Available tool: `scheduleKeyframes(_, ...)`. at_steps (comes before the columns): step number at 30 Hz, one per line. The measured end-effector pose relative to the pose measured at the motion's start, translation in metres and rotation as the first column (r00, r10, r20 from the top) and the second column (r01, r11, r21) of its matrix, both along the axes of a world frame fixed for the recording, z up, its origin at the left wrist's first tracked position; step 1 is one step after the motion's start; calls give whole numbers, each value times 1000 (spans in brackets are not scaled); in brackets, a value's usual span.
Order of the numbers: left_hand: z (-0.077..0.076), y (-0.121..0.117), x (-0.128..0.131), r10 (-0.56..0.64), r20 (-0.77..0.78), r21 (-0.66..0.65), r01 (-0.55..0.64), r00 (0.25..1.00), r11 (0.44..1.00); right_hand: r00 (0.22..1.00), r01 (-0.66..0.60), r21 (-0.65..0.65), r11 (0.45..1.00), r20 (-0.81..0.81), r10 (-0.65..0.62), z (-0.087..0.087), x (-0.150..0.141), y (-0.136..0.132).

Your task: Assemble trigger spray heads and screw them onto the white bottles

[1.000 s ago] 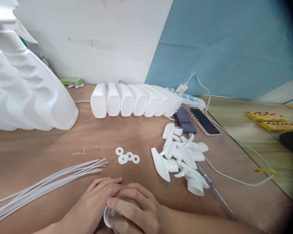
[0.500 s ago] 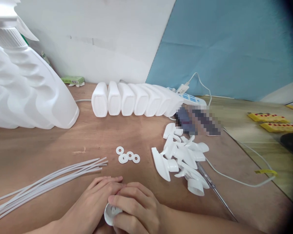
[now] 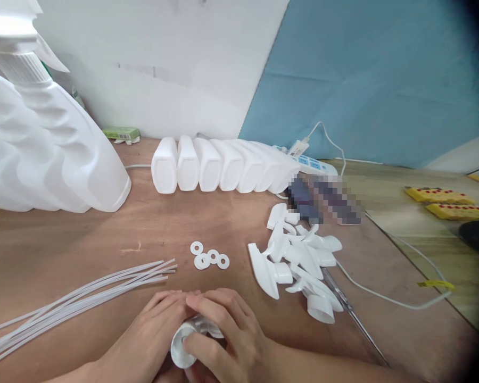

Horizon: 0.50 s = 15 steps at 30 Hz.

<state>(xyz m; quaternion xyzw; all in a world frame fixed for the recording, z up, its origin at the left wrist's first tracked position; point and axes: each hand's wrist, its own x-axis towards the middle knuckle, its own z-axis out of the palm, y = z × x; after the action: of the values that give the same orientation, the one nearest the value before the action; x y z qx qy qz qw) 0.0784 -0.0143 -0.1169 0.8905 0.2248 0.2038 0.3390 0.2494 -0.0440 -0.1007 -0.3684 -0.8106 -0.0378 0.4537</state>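
Near the front edge of the view, my left hand (image 3: 154,330) and my right hand (image 3: 241,330) are closed together around a white trigger spray head (image 3: 178,351). Its round, open collar faces me, while most of the body is hidden by my fingers. One right-hand finger reaches into the collar opening, where a white ring-like part shows. Just beyond my hands lie several flat white washers (image 3: 222,261), some overlapping. To the right is a loose pile of white spray heads (image 3: 263,271). Several thin white plastic tubes (image 3: 83,303) lie to the left.
White bottles (image 3: 164,167) lie in a row at the back, and large upright white bottles with a spray head (image 3: 91,154) stand at left. A power strip (image 3: 317,166), a metal tool (image 3: 353,314) and a white cable (image 3: 387,298) are on the right. A green box (image 3: 122,133) sits by the wall.
My right fingers have shifted: one has moved onto the collar opening, and more of the spray head's body shows between finger and thumb. The collar has turned slightly. The view has tilted a little.
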Motion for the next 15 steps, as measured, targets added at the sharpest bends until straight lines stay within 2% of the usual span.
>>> scheduleKeyframes(7,-4,0,4,-10,4,-25,10,1000,1000,998,16,18,1000,66,-17,-4,5,0)
scheduleKeyframes(11,-8,1,4,26,34,-10,-26,999,1000,986,-60,42,997,157,53,-8,10,3)
scheduleKeyframes(15,-5,2,0,-16,22,33,15,1000,999,990,-59,62,996,128,51,-5,8,4)
